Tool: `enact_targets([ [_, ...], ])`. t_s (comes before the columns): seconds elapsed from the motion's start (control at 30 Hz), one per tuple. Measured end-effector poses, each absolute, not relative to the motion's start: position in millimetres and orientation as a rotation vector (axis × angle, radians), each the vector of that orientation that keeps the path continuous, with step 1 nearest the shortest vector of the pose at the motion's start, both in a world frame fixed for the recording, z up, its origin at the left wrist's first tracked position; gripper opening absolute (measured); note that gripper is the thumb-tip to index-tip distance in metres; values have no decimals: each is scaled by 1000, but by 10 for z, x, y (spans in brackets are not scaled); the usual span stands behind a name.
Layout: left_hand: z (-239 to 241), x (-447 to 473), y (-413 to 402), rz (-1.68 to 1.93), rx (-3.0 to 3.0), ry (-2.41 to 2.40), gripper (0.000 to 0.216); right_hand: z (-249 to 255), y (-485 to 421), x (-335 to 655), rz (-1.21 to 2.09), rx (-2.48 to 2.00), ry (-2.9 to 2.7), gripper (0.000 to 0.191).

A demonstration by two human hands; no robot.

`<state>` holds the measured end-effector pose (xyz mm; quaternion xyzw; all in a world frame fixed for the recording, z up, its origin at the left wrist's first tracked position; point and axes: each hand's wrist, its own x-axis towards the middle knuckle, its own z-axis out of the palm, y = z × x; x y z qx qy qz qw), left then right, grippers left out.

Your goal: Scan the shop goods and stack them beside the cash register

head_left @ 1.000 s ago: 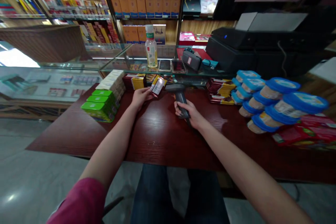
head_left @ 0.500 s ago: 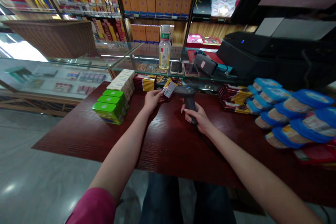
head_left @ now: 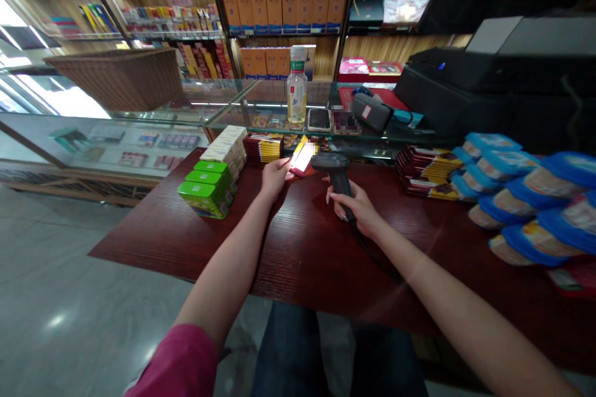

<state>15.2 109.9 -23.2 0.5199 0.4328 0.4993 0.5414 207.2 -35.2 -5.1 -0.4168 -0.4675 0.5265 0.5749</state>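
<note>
My left hand (head_left: 274,178) pinches a small red-and-yellow packet (head_left: 298,165) by its lower left edge, above the dark wooden counter (head_left: 298,242). A bright glare covers the packet's pale label. In my right hand (head_left: 356,206) is a black barcode scanner (head_left: 339,177), gripped by its handle, its head facing the packet from a short gap away. Its cable trails toward me over the wood. Just left of the packet sits a row of similar red-and-yellow packets (head_left: 264,147). Green boxes (head_left: 205,189) and a stack of white boxes (head_left: 226,147) stand left of my left hand.
Blue-lidded tubs (head_left: 544,205) and stacked red-and-yellow packets (head_left: 426,170) occupy the right side. Behind, a glass case (head_left: 261,96) bears a drink bottle (head_left: 297,87), a phone (head_left: 319,119) and a grey case (head_left: 371,111). A wicker basket (head_left: 121,77) stands back left, a black machine (head_left: 493,87) back right.
Glare from a light now whitens the packet's label, which was readable as a printed patch before. The whole view has shifted slightly left; both hands keep their holds.
</note>
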Motion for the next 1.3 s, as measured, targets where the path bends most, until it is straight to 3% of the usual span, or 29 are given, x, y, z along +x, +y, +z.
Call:
enact_targets([
  [0.17,-94,78,1021,1380,1564,1239,25,-33,-368,2060,1190,-1009,-1024,45],
  [0.3,67,-136,935,1582,2065,1341,34,-22,-371,2062,1195,-1017,-1035,47],
  [0.43,112,-350,959,1461,2330,1528,44,-4,-388,2065,1212,-1022,-1045,44],
  [0.77,55,-357,1153,1271,2402,2006,57,5,-400,2069,1217,-1016,-1033,43],
  [1.07,5,-167,1047,1044,2514,1943,61,-9,-397,2059,1196,-1032,-996,43],
  [1.3,-93,-230,1229,1171,2429,1806,68,-35,-462,2253,1001,-1036,-889,40],
])
